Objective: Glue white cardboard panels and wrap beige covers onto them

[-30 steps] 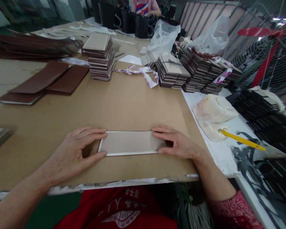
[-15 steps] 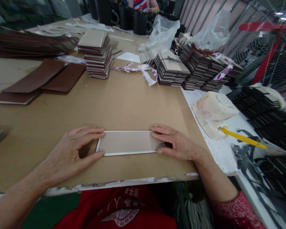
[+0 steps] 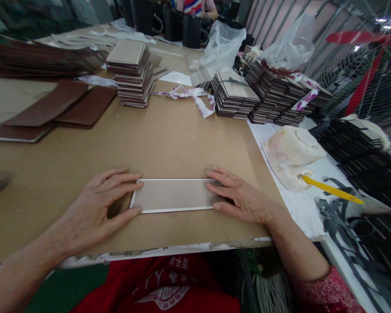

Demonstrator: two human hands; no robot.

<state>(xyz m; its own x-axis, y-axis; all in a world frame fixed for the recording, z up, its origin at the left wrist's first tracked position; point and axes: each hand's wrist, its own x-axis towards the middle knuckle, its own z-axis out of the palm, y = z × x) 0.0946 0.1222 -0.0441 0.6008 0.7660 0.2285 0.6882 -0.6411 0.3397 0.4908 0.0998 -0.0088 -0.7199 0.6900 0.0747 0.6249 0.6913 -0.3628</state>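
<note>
A long flat beige card with a white edge point(image 3: 174, 194) lies on the brown cardboard work surface point(image 3: 169, 139) close to the near edge. My left hand point(image 3: 96, 208) grips its left end, thumb on the near side and fingers on the far side. My right hand point(image 3: 239, 195) holds the right end the same way, fingers pressed on top of the card. Both hands are curled around the card's ends.
Stacks of similar cards point(image 3: 132, 71) point(image 3: 234, 100) stand further back, with brown covers point(image 3: 57, 108) at the left. A white cloth pad point(image 3: 291, 152) and a yellow tool point(image 3: 330, 189) lie at the right. Black pieces point(image 3: 361, 148) pile at the far right. Another person point(image 3: 195, 6) sits far back.
The card and both hands have shifted slightly to the left; the right hand's fingers now lie a little further over the card's end.
</note>
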